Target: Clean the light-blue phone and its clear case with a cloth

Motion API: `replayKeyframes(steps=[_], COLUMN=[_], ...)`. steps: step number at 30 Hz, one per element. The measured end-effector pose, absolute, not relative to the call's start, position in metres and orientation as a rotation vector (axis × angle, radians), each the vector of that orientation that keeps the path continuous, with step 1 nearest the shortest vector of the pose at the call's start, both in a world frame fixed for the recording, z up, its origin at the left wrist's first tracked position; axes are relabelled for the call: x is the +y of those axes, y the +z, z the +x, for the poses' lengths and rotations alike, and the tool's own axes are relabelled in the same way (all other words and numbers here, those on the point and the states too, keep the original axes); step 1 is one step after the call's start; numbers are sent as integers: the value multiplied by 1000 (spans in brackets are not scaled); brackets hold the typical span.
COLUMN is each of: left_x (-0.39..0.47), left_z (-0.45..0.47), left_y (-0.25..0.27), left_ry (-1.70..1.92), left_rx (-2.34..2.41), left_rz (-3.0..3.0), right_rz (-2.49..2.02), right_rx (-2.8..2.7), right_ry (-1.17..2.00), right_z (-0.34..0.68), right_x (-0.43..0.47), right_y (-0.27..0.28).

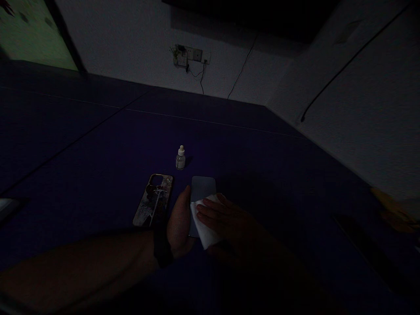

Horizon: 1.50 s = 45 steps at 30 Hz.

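Leftmost, a dark, pale-patterned phone case with a shiny rim (154, 202) lay flat on the dark blue-purple surface (111, 148), apart from the slim, grey, round-cornered phone (202, 186); removal judged done. Next along, the person's left hand (179, 224), black band (162, 247) at the wrist, curled about the phone's left edge, thumb along the side. Beyond it, a small clear bottle with a white dropper top (180, 160) stood upright, top on. Rightmost, the right hand (226, 218) lay over a folded white cloth (204, 229), fingers close together; whether the thumb pinched it, could not tell. Judged: wiping in hand, not finished; how much was left, unclear. Case not refitted.

Phone sat between both hands, just right of the case. Left side: a narrow bare strip beside the cloth toward the near end. Far end fully bare, smooth, dull grey-blue, no smears discernible in the dim light. Right side, nearer part: hidden under cloth and fingers.
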<state>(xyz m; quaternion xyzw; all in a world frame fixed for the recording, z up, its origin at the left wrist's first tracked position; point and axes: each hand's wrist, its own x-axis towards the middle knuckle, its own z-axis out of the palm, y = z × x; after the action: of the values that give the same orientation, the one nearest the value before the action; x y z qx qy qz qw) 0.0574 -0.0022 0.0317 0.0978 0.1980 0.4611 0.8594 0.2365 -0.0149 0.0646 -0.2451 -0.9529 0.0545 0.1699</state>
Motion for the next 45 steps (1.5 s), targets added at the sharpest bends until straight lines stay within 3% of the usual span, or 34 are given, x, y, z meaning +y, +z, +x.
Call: replayKeyframes(steps=[15, 21, 45], left_x=[-2, -2, -1], left_z=[54, 56, 56], left_y=[40, 45, 38], left_ry=[945, 1006, 964], left_rx=[444, 545, 440], left_rz=[214, 170, 207], right_rz=[-389, -603, -631], right_rx=[-2723, -2643, -2604], right_ry=[256, 102, 51], right_z=[230, 232, 226], right_x=[-18, -14, -21], right_y=[65, 56, 59])
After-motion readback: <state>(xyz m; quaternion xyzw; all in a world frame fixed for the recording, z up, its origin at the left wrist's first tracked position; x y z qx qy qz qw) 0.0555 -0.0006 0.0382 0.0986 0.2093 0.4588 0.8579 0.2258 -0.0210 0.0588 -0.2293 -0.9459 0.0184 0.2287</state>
